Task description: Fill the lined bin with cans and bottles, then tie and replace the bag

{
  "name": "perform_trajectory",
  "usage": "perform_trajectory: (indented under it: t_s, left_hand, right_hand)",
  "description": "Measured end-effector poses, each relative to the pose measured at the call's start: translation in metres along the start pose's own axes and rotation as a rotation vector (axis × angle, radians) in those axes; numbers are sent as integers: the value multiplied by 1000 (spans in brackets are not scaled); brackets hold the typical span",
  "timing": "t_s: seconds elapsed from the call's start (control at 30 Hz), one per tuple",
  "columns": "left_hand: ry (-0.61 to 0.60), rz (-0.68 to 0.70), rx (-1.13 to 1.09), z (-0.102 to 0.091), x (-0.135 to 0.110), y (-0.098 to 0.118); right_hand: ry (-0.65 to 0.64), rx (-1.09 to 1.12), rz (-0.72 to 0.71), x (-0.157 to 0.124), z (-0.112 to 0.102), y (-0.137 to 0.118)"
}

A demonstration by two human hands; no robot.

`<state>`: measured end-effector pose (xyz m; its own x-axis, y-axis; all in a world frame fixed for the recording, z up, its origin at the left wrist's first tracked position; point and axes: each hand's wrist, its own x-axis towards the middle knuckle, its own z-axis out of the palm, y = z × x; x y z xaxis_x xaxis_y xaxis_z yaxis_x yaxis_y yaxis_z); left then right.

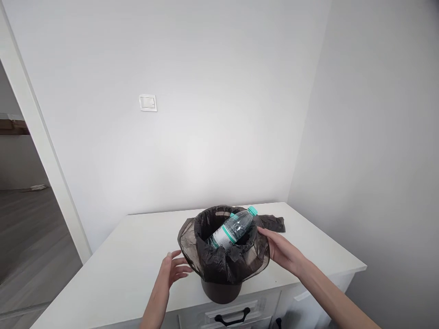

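Observation:
A small dark trash can (221, 292) stands near the front edge of the white cabinet top, lined with a black garbage bag (222, 265) whose loose edge hangs over the rim. A clear plastic bottle (233, 228) with a teal cap and a white and green label leans in the can's mouth, its cap end sticking out at the upper right. On the bag's left side, my left hand (173, 269) is open, fingers apart beside the hanging edge. My right hand (283, 251) holds the bag at the right rim, thumb on top; its other fingers are partly hidden behind the plastic.
Behind the can, a folded piece of black plastic (272, 223) lies on the white cabinet top (137, 246). Drawers with a black handle (233, 316) are below the front edge. Walls rise behind and at right; a light switch (148, 103) and a doorway are leftward.

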<state>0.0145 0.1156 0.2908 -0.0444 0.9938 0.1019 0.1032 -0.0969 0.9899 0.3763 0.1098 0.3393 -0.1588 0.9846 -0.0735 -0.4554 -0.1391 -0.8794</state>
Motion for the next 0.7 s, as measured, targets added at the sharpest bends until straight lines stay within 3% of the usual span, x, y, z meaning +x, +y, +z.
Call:
perform_trajectory:
  t_s: [0.13,0.27,0.4,0.57,0.7]
  left_hand:
    - [-73,-126,-176,-2,3,43]
    - [-93,-100,-77,2,-2,86]
    - [-13,27,62,13,4,119]
    - [46,158,-23,23,18,150]
    - [115,284,-92,23,24,160]
  right_hand:
    - [91,-67,18,0,5,-15]
    - [119,-132,-86,3,13,-40]
    - [202,-212,-199,4,29,-70]
    - [337,-197,-442,-3,54,-95]
    - [430,-107,-607,-19,63,-99]
